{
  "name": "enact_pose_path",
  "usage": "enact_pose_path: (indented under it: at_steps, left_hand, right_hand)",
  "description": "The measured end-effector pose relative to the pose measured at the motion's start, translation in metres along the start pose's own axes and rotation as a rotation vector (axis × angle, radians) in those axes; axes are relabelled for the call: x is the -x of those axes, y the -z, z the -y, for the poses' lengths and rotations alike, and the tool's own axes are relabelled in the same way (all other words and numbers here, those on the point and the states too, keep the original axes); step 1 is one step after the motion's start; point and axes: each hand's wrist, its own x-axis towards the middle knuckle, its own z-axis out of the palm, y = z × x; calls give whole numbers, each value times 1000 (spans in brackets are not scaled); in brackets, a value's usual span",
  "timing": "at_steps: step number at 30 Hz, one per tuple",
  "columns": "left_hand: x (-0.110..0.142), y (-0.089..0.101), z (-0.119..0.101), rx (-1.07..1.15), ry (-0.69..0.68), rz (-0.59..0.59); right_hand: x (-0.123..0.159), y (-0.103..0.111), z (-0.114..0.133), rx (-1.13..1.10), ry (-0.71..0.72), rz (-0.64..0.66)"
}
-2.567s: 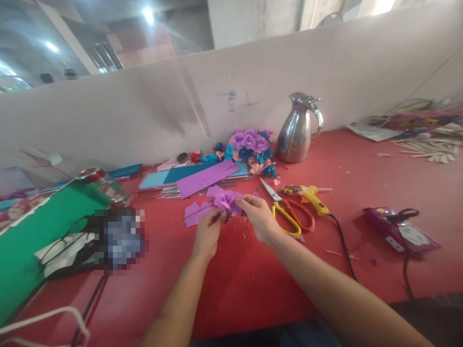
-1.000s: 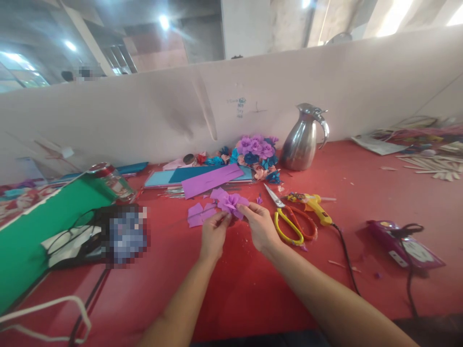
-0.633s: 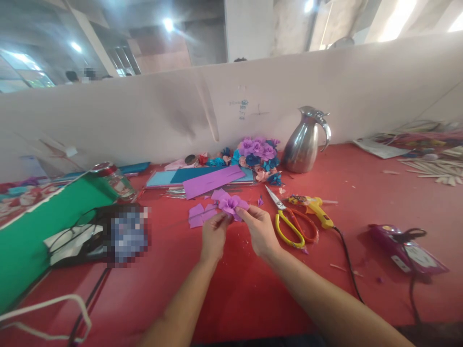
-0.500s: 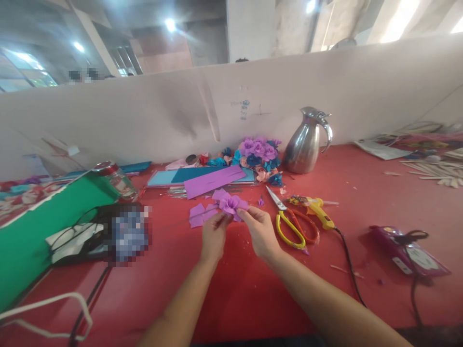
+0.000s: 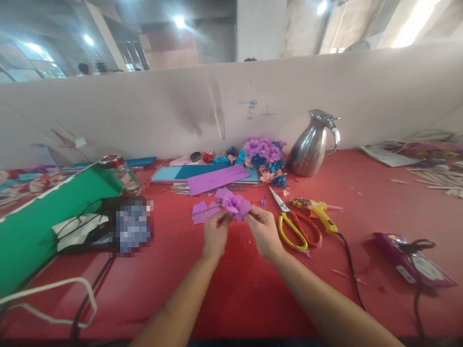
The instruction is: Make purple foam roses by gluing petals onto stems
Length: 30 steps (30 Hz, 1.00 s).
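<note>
Both of my hands hold a purple paper flower (image 5: 236,204) just above the red table (image 5: 253,284). My left hand (image 5: 215,234) pinches the flower from below on its left side, fingers closed. My right hand (image 5: 265,230) pinches the flower's right edge between thumb and fingers. Loose purple paper pieces (image 5: 201,211) lie on the table just left of the flower.
Yellow-handled scissors (image 5: 292,226) and a yellow glue gun (image 5: 319,214) lie right of my hands. Purple and blue paper sheets (image 5: 213,177), a bunch of paper flowers (image 5: 265,155) and a steel jug (image 5: 313,144) stand behind. Green board (image 5: 43,217) and cables at left; purple power strip (image 5: 412,258) at right.
My hands and the flower have stayed together, fingers shifting slightly on the petals. The camera has drifted, moving the scene a little to the right.
</note>
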Motion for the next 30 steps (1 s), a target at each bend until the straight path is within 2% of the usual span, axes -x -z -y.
enact_pose_path:
  at_steps: [11,17,20,25,30]
  left_hand:
    - [2,3,1,-95,-97,-6]
    - [2,3,5,-114,-124,32]
    - [2,3,6,-115,-126,33]
    - [5,1,-2,-129,-138,28]
    - [8,0,-8,-185,-173,2]
  right_hand:
    - [0,4,-9,185,139,-15]
    - [0,3,-14,146,140,-39]
    - [1,3,-14,200,167,-53]
    - [4,4,-8,343,295,-64]
    - [8,1,-9,403,346,-94]
